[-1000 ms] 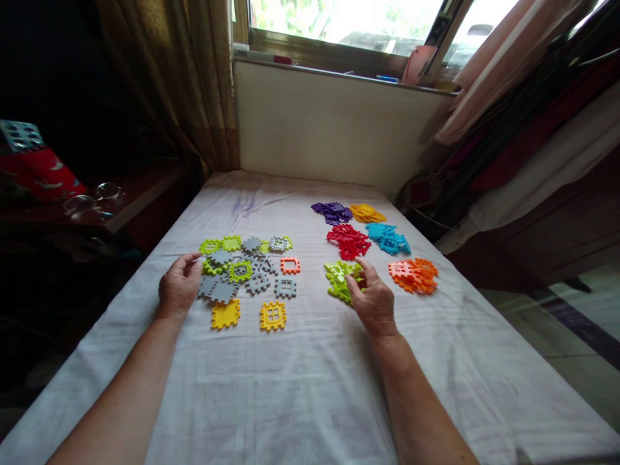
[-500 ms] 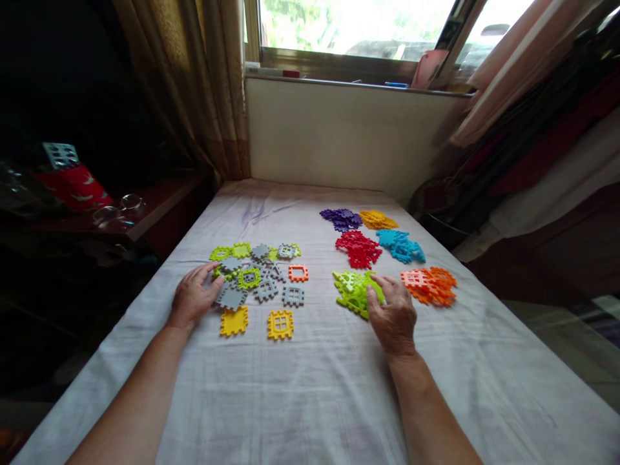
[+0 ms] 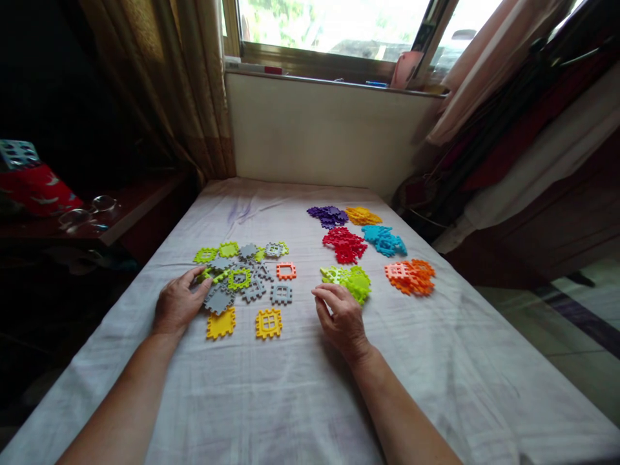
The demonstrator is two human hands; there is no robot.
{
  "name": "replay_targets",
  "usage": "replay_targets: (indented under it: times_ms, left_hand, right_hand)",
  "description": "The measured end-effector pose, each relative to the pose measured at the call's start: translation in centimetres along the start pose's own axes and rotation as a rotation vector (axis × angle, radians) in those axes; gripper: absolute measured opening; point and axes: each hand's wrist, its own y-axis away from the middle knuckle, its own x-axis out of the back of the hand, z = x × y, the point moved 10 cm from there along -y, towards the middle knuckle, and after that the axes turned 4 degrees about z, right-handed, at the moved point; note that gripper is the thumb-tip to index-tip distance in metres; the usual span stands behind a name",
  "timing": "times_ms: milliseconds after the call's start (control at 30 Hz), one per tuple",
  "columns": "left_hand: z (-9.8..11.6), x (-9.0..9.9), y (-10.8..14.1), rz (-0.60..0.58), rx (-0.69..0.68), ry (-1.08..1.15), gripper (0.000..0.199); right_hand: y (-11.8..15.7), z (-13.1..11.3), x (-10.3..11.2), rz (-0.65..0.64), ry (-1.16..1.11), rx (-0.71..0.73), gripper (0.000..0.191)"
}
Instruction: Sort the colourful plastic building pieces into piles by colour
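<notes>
At the left, my left hand pinches a lime-green interlocking tile at the edge of a loose mixed pile. Grey tiles and green window-frame tiles lie around it. My right hand hovers over the sheet with fingers loosely curled and apart, nothing visible in them. Just beyond it is a heap of lime-green tiles, partly covered by the hand. Nearer to me lie a solid yellow tile and a yellow window tile.
Sorted heaps of purple, yellow, red, blue and orange tiles sit at the right. An orange frame tile lies mid-sheet. Glasses rest on a side table at the left.
My right hand has come away from the lime-green heap, moving left and toward me. The green tile at my left fingers now shows tilted. The view has turned slightly right.
</notes>
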Motion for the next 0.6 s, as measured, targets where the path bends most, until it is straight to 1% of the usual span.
replay_targets:
  times_ms: [100,267,367,433,500,600]
  left_hand:
    - [-0.3,0.5,0.0,0.023,0.037,0.081,0.047]
    - [-1.7,1.4,-0.1,0.085,0.149,0.286,0.054]
    - [-1.4,1.6,0.0,0.105,0.164,0.444,0.058]
    - [-0.1,1.7,0.4,0.109,0.138,0.524,0.058]
    - [1.9,1.5,1.2,0.079,0.083,0.569,0.057]
    - [5.7,0.3,3.0,-0.040,-0.038,0.566,0.055]
  right_hand:
    - [0.1,-0.5,-0.3,-0.022,-0.015,0.017,0.020]
    - [0.2,-0.5,-0.3,-0.035,-0.029,0.022,0.020]
    - [0.2,-0.6,-0.5,-0.050,-0.045,0.020,0.021]
    - [0.3,-0.8,-0.6,-0.058,-0.059,0.018,0.022]
    - [0.3,-1.2,-0.9,-0.067,-0.084,0.017,0.026]
    - [0.4,-2.0,-1.5,-0.093,-0.122,0.018,0.038]
